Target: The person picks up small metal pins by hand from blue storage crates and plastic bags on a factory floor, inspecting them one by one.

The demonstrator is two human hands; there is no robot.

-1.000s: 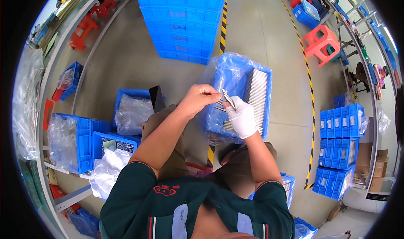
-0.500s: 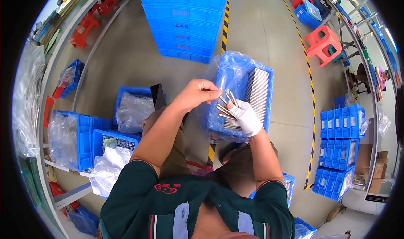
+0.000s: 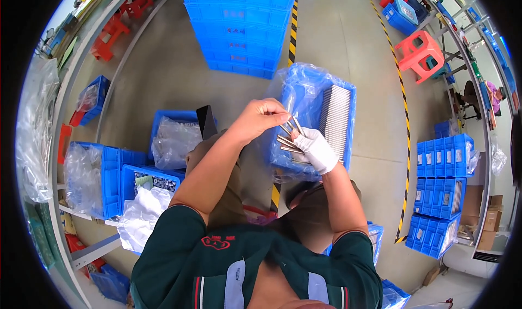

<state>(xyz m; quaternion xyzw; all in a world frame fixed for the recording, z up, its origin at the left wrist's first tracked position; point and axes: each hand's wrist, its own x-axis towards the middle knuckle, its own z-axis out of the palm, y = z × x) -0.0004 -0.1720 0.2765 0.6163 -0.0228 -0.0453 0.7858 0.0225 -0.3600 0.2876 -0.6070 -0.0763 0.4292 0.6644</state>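
Note:
My bare left hand (image 3: 259,117) is closed in a pinch on the end of a slim metal rod, close above my right hand. My right hand (image 3: 316,150) wears a white glove with bare fingertips and is closed round several silvery metal rods (image 3: 286,142), which fan out toward the left. Both hands are over the near left part of a blue crate (image 3: 352,113) lined with clear plastic film (image 3: 305,80). A long row of similar metal rods (image 3: 333,110) lies packed along the crate's right side. My fingers partly hide the rods' ends.
A tall stack of blue crates (image 3: 239,34) stands ahead. To the left are a bagged crate (image 3: 176,140), a bin of small metal parts (image 3: 157,181) and a dark phone-like slab (image 3: 205,123). Stacked crates (image 3: 443,157) and a red stool (image 3: 421,56) are at right.
My left hand has moved slightly right, nearer to the rods in my right hand. The right hand keeps its grip, and the whole view has shifted a little.

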